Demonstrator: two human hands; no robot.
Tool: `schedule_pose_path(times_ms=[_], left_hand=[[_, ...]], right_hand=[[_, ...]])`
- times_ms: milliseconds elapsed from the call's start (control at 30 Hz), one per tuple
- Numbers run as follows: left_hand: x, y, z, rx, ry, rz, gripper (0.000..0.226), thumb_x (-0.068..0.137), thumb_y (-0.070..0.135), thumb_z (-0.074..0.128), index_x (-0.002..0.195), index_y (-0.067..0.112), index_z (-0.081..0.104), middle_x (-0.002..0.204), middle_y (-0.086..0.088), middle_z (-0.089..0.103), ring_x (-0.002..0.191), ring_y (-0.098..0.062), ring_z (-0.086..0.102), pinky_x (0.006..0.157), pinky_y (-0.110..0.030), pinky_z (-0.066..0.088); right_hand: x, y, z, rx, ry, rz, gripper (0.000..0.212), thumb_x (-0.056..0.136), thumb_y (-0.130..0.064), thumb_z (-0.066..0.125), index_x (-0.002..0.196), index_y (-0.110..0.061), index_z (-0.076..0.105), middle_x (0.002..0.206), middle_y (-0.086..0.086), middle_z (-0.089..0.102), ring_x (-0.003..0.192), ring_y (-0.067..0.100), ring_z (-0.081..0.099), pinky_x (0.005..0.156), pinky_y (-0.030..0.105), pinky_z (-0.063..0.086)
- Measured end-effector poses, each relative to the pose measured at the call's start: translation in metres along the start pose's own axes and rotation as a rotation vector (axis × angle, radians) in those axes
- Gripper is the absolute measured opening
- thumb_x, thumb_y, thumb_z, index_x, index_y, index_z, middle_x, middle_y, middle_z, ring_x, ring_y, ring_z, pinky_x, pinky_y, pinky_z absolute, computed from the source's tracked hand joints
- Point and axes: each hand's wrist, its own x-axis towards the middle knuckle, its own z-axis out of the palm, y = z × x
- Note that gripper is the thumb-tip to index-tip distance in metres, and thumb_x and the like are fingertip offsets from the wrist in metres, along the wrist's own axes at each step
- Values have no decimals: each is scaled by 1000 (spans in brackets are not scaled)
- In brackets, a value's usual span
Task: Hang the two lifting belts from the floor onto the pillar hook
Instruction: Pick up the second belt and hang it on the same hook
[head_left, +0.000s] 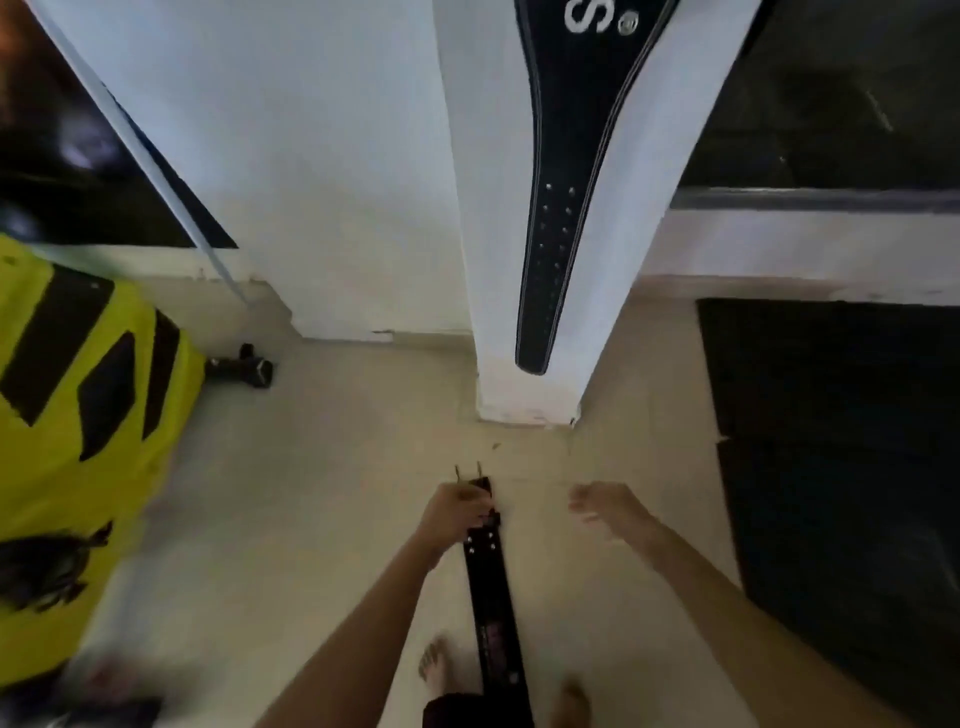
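- Your left hand (460, 512) is closed around the buckle end of a black lifting belt (491, 597), fingers wrapped over the strap just below the two metal prongs (467, 472) that stick out past your knuckles.
- That belt hangs straight down from your grip, its lower end passing between your two bare feet (436, 662) and out of the bottom of the view.
- Your right hand (605, 506) is free, held just beside the belt at about the same height, fingers loosely apart and slightly curled, touching nothing; it is motion-blurred.
- A second black belt (566, 208) with white edge stitching hangs flat against the front face of the white pillar (483, 260); its tapered, hole-punched end points down and stops short of the pillar's base. Its upper end and whatever it hangs from lie above the frame.
- The pillar base meets the pale floor (337, 493) directly ahead of your hands.
- No container in view holds anything that can be made out. A yellow object with black patches (78, 415) fills the left edge; what it is cannot be told.
- A small dark item (249, 366) lies on the floor by the wall left of the pillar; too blurred to identify.
- A dark mat (831, 441) covers the floor to your right.
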Motion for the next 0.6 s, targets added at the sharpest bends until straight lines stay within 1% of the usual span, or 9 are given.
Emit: schedule_pose_path(times_ms=[67, 100, 200, 267, 333, 400, 467, 533, 600], left_hand=[[37, -58, 21, 44, -22, -84, 12, 91, 3, 53, 84, 8, 62, 77, -9, 60, 56, -7, 55, 43, -14, 38], [66, -93, 35, 81, -6, -114, 13, 91, 3, 52, 86, 7, 63, 78, -8, 61, 58, -8, 58, 48, -17, 42], [179, -204, 78, 238, -34, -154, 22, 91, 18, 55, 109, 8, 63, 112, -11, 65, 103, -22, 62, 83, -27, 44], [258, -274, 100, 324, -120, -202, 37, 93, 22, 54, 125, 4, 53, 132, -15, 54, 122, -29, 51, 94, -28, 39], [326, -325, 110, 306, -65, -252, 44, 94, 21, 52, 131, -1, 46, 138, -19, 48, 127, -31, 46, 98, -31, 37], [395, -364, 109, 208, 116, -236, 47, 94, 22, 52, 133, -2, 42, 139, -20, 46, 126, -30, 46, 97, -31, 38], [454, -396, 107, 64, 232, -231, 52, 90, 27, 56, 133, -1, 42, 131, -18, 51, 116, -30, 53, 89, -33, 45], [493, -415, 102, -159, 210, -275, 50, 86, 37, 57, 121, 1, 53, 107, -12, 59, 88, -24, 59, 69, -31, 48], [506, -415, 98, -336, 141, -294, 40, 91, 37, 56, 114, 4, 59, 93, -7, 61, 72, -18, 59, 58, -24, 48]], right_hand=[[43, 48, 31, -11, -35, 62, 10, 89, -9, 55, 94, -3, 60, 92, 10, 58, 67, 12, 57, 42, 4, 37], [73, 76, 48, -27, -34, 77, 13, 91, -6, 50, 97, -1, 61, 93, 10, 59, 68, 10, 54, 42, 2, 37], [196, 163, 104, -40, -34, 129, 15, 92, -7, 48, 86, -4, 61, 92, 12, 60, 68, 8, 54, 48, 9, 42], [290, 225, 144, -70, -15, 150, 15, 91, -11, 50, 86, -5, 63, 103, 19, 61, 81, 20, 59, 65, 22, 44], [373, 275, 181, -153, 18, 85, 29, 92, -17, 50, 113, 0, 58, 122, 21, 56, 110, 31, 55, 87, 31, 41], [445, 303, 210, -131, 66, 46, 45, 92, -24, 50, 129, 2, 44, 123, 15, 51, 116, 27, 49, 92, 31, 38], [510, 323, 226, -30, 87, 59, 56, 89, -32, 53, 132, 2, 42, 120, 11, 52, 116, 27, 52, 93, 32, 41], [556, 345, 233, 15, 52, 95, 77, 70, -49, 62, 128, -1, 48, 123, 13, 58, 116, 33, 56, 98, 40, 47], [570, 355, 229, 63, -45, 89, 93, 55, -59, 69, 127, -5, 50, 122, 12, 60, 106, 28, 61, 90, 39, 51]])
